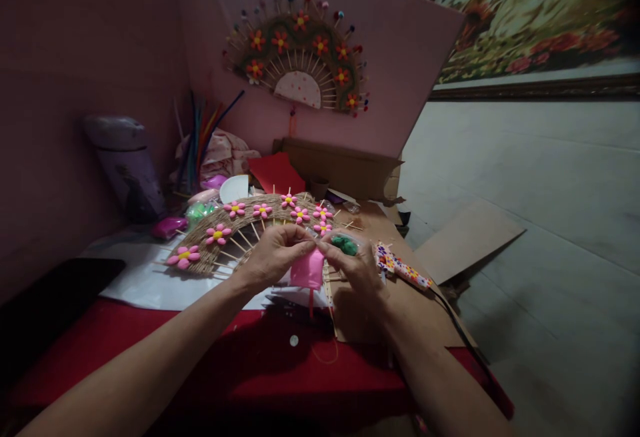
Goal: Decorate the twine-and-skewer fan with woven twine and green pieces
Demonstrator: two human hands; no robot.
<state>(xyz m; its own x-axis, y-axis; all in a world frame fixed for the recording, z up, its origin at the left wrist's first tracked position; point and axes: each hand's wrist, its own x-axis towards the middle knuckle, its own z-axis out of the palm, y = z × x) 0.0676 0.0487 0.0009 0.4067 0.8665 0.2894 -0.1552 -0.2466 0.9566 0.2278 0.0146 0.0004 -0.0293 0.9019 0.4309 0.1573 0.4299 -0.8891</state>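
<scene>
My left hand point(280, 253) and my right hand point(353, 257) meet over the near side of a twine-wrapped fan point(200, 237) made with wooden sticks. Pink flowers with yellow centres dot its band. In the crook of my right hand sits a small clear bag of green clay point(345, 245). The fingertips of both hands pinch together at the bag's left end; what the left fingertips grip is too small to tell. Just below them is a bright pink packet point(307, 270); whether the fingers touch it I cannot tell.
A flower-patterned glue gun point(400, 267) with a black cord lies on cardboard point(370, 317) at right. A purple bottle point(127, 170) and colourful pipe cleaners point(200, 143) stand back left. Another decorated fan point(300, 57) leans on the pink board behind. A red cloth point(200, 370) covers the table.
</scene>
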